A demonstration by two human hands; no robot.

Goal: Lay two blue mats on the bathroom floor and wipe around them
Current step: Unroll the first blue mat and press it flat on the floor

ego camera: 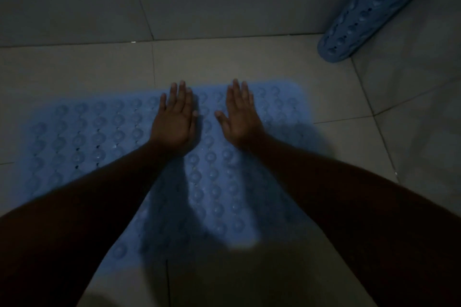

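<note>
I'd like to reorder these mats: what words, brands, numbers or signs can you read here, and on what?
No text can be read.
Flat blue mat, under the left hand and right hand: only round bumps and holes.
Second blue mat leaning in the corner: the same.
Floor tiles: no marks.
The picture is dim, so faint embossing could go unseen.

one blue mat flat on floor; second mat rolled, leaning.

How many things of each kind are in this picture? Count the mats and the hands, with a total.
Blue mats: 2 (flat mat on the floor, leaning mat in the corner)
Hands: 2 (left hand, right hand, both pressed on the flat mat)
Total: 4
</note>
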